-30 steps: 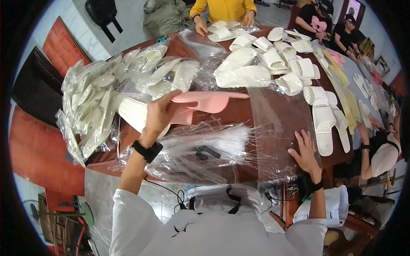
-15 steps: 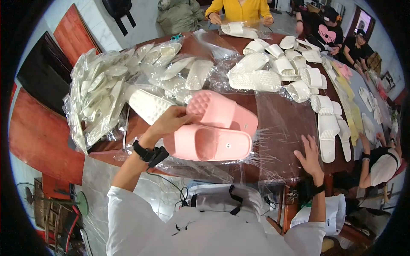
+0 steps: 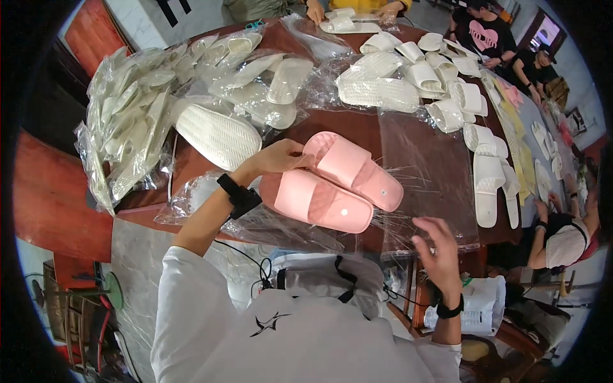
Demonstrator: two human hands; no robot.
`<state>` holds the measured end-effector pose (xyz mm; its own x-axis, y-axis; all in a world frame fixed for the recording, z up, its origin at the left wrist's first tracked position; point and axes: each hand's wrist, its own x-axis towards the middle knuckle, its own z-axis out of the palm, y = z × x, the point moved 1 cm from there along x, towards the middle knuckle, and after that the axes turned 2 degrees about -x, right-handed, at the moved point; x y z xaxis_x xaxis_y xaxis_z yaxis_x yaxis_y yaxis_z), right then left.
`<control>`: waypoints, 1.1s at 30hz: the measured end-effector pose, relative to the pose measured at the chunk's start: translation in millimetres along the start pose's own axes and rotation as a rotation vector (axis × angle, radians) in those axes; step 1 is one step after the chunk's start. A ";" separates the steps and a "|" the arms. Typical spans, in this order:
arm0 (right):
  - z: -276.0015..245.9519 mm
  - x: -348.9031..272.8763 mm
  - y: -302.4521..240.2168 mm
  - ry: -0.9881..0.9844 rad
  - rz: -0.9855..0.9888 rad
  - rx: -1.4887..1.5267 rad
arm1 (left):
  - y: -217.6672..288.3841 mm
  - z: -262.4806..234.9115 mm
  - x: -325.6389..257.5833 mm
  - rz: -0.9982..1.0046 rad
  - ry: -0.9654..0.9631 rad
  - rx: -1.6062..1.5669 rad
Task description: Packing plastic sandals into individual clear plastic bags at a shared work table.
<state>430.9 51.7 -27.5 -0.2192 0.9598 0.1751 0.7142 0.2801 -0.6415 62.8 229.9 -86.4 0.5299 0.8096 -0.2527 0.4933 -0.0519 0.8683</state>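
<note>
My left hand (image 3: pixel 284 157) is closed on a pair of pink slippers, thumb and fingers at the edge where the two meet. The nearer pink slipper (image 3: pixel 297 195) and the farther pink slipper (image 3: pixel 341 156) lie side by side, insoles up, toes toward my left hand and heels pointing right. My right hand (image 3: pixel 439 252) is held at the table's near edge, fingers apart and slightly curled, with nothing in it. Beyond it, clear plastic bags (image 3: pixel 431 163) lie flat on the brown table, their edges partly under the pink pair.
Bagged white slippers (image 3: pixel 137 121) are heaped at the left, with a single bagged white slipper (image 3: pixel 218 136) beside my left forearm. Loose white slippers (image 3: pixel 488 172) line the right side. Across the table, a person's hands (image 3: pixel 386 13) hold a white slipper (image 3: pixel 350 25). Other people work at right.
The pink pair has turned slightly, heels swinging toward me, and looks lower. My right hand has come off the plastic bags and drawn left and nearer, fingers curling. The view has shifted.
</note>
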 end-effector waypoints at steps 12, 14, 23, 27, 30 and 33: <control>70.3 51.2 -46.3 -0.015 -0.107 -0.007 | 30.7 7.1 -71.6 0.094 0.540 0.230; 78.9 54.6 -55.6 0.005 -0.207 0.056 | 31.2 10.8 -86.2 0.119 0.525 0.119; 110.9 61.4 -57.3 -0.013 -0.377 -0.028 | 43.3 42.2 -121.1 0.105 0.534 0.095; 121.2 67.5 -58.4 -0.017 -0.419 -0.078 | 50.2 58.7 -124.3 0.128 0.527 0.149; 128.0 67.5 -54.6 -0.020 -0.438 -0.082 | 46.6 70.9 -125.5 0.155 0.533 0.121; 128.4 68.0 -50.6 -0.036 -0.439 -0.067 | 53.5 73.8 -127.2 0.181 0.528 0.162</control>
<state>294.5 100.8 -79.1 -0.5338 0.7486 0.3933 0.5893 0.6629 -0.4619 72.7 80.9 -39.3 0.2200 0.9592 0.1773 0.5477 -0.2719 0.7912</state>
